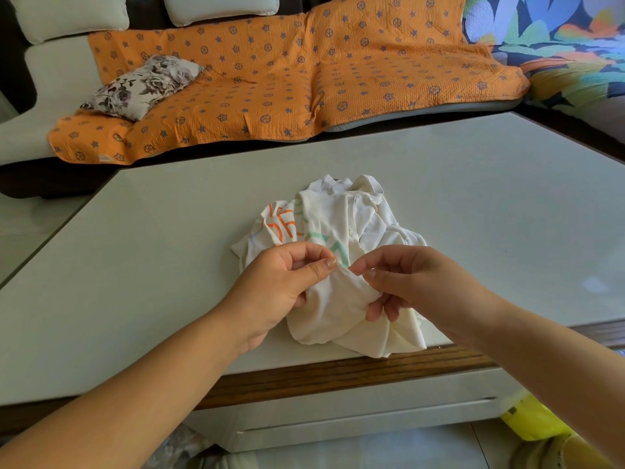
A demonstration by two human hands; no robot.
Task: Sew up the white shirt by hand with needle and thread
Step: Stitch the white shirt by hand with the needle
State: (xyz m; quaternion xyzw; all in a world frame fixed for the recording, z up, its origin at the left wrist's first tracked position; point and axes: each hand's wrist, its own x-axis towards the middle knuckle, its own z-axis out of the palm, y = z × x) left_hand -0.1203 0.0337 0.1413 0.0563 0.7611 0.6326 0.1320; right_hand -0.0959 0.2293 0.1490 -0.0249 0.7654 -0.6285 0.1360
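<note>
We are pinching a fold of the white shirt [341,299] between our left hand [284,286] and right hand [406,282]. The shirt is lying crumpled on the pale table [135,248], overhanging its near edge.

Both bare forearms reach forward and inward, the hands almost meeting. The left hand [277,286] pinches the white shirt [334,309] between thumb and curled fingers [304,252]. The right hand [409,282] pinches it just beside, its lower fingers tucked under the fold.
</note>
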